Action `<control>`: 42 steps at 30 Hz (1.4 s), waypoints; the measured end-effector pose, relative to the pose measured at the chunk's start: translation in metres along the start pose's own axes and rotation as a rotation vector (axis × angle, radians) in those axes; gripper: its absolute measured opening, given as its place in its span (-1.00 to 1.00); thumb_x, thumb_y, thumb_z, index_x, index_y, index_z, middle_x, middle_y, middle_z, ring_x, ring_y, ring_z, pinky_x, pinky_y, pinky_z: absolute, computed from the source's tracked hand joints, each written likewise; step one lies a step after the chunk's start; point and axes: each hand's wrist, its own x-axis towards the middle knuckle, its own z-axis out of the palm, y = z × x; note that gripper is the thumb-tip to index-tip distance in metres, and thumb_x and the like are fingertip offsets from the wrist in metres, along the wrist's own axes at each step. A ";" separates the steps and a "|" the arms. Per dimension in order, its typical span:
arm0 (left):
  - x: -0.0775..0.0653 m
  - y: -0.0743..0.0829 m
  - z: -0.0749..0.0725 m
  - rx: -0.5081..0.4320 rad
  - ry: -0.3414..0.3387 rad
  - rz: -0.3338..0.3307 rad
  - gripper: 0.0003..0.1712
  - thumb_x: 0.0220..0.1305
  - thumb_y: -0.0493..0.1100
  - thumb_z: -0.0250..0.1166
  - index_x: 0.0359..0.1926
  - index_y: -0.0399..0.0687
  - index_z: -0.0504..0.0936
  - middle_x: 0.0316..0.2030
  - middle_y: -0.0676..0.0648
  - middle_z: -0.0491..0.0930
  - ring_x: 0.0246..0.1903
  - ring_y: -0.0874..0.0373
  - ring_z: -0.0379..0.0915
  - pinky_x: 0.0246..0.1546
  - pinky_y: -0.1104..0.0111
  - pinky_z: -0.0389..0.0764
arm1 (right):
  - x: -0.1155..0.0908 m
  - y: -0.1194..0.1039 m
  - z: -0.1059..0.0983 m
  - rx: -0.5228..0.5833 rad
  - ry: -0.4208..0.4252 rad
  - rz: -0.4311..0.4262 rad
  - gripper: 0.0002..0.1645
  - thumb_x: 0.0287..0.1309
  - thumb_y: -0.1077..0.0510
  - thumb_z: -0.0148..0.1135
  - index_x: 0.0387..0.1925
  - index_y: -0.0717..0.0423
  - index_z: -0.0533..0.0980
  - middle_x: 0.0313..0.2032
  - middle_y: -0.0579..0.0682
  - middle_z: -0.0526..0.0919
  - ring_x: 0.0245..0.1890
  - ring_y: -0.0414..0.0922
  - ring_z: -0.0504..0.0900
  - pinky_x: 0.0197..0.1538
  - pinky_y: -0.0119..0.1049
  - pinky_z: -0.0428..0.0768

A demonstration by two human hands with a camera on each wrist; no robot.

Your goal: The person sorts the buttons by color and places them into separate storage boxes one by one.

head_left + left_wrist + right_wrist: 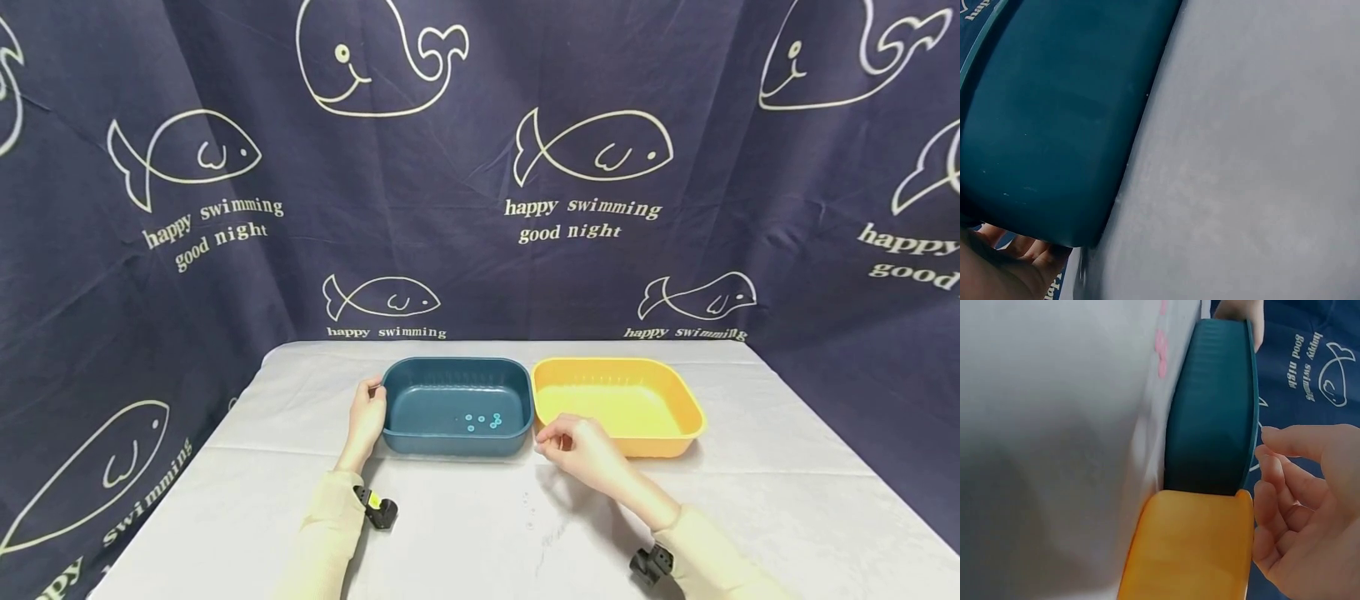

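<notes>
At the left end of a dark teal plastic bin (457,446), my left hand (367,417) grips the side wall near the rim. In the left wrist view, the fingers (1035,250) press against the outside of the bin's end. Several small light-blue rings (482,419) lie on its floor, toward the right. My right hand (581,450) is by the front left corner of a yellow bin (652,447), fingers curled, thumb and forefinger tips close together. The right wrist view shows this hand (1304,506) beside the bins' rims; I cannot tell whether something tiny is between the tips.
The two bins stand side by side on a white-covered table (450,533), ends touching. Faint small translucent bits (528,504) lie on the cover in front of them. A dark blue curtain (480,208) with whale and fish drawings hangs behind and at the sides.
</notes>
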 end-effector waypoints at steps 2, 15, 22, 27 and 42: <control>0.000 0.000 0.000 0.000 0.001 -0.004 -0.52 0.38 -0.18 -0.16 0.25 -0.31 0.25 0.15 -0.35 0.34 0.17 -0.21 0.25 0.24 -0.02 0.22 | -0.002 -0.002 0.002 -0.030 0.008 -0.014 -0.95 -0.06 0.24 0.37 -0.45 0.10 0.65 -0.57 -0.25 0.48 -0.53 -0.36 0.39 -0.40 -0.49 0.44; 0.001 0.001 -0.001 -0.001 -0.004 -0.003 -0.53 0.38 -0.21 -0.17 0.24 -0.34 0.25 0.15 -0.37 0.34 0.18 -0.21 0.25 0.25 -0.01 0.22 | -0.011 -0.020 0.012 -0.097 -0.040 -0.083 -0.96 -0.07 0.20 0.37 -0.48 0.05 0.63 -0.59 -0.26 0.45 -0.55 -0.33 0.39 -0.45 -0.53 0.39; 0.001 0.000 -0.001 0.005 -0.011 -0.016 -0.54 0.39 -0.20 -0.16 0.25 -0.31 0.26 0.15 -0.35 0.35 0.17 -0.20 0.26 0.23 -0.02 0.23 | -0.013 -0.015 0.014 -0.061 -0.072 -0.075 -0.95 -0.05 0.23 0.36 -0.45 0.11 0.63 -0.58 -0.22 0.46 -0.55 -0.37 0.36 -0.47 -0.52 0.39; 0.001 0.001 -0.002 -0.001 -0.010 -0.013 -0.54 0.39 -0.21 -0.16 0.24 -0.31 0.26 0.15 -0.35 0.35 0.17 -0.19 0.26 0.23 -0.01 0.23 | -0.013 -0.012 0.016 -0.043 -0.111 -0.056 -0.93 -0.05 0.28 0.33 -0.42 0.14 0.64 -0.59 -0.23 0.45 -0.55 -0.37 0.36 -0.47 -0.52 0.40; 0.001 0.002 -0.002 0.002 -0.012 -0.014 -0.53 0.38 -0.21 -0.17 0.24 -0.32 0.26 0.15 -0.37 0.34 0.18 -0.21 0.25 0.23 -0.02 0.25 | -0.013 -0.009 0.017 -0.057 -0.169 -0.037 -0.90 -0.07 0.32 0.31 -0.41 0.14 0.64 -0.58 -0.23 0.48 -0.54 -0.33 0.40 -0.45 -0.51 0.42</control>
